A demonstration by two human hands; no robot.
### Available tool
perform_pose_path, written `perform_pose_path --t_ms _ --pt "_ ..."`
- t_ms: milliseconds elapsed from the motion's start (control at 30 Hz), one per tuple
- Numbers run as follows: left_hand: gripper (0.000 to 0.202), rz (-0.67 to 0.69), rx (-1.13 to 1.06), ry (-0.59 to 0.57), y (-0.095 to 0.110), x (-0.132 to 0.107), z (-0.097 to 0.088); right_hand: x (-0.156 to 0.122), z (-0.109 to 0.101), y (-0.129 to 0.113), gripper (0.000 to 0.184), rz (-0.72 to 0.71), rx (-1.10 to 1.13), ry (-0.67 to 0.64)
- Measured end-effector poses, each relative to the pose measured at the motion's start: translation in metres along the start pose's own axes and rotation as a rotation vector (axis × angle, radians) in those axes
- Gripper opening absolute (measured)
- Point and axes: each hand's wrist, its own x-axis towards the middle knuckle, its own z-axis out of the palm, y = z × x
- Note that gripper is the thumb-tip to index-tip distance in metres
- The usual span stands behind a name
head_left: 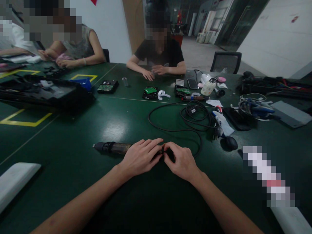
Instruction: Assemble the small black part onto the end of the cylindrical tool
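Note:
An electric screwdriver (117,148) lies on the green table, its bit pointing left. My left hand (143,156) is closed over its rear half and covers most of that part. At the tail end, my right hand (181,159) pinches the cable's plug (162,150) between thumb and fingers. Both hands' fingertips almost meet there, so how far the plug sits in the tool cannot be made out. From beneath my right hand the black cable (200,143) curves up into a loose coil beside a small black box (193,110).
Circuit-board units (149,92) lie across the table's far side, before a seated person (161,55). A large black housing (41,92) stands at the left, with another person (83,48) behind it. Right of the coil are a black mouse-shaped object (229,143) and a bundled cable (255,107).

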Motion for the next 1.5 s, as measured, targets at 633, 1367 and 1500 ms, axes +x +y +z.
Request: perform_pose_path --t_ms 633,1367,1500 --pt "0.028 -0.006 -0.016 -0.029 -0.0009 0.0005 -0.0015 -0.0001 0.0001 0.0002 0.011 -0.001 -0.019 0.003" --pt "0.024 -0.011 -0.013 0.002 -0.0017 0.0003 -0.0016 -0.0003 0.0 -0.0002 0.011 -0.005 -0.005 0.005" --pt "0.027 0.027 -0.031 -0.02 -0.0009 0.0012 -0.0028 -0.0005 0.0005 -0.0003 0.01 -0.001 -0.016 0.007"
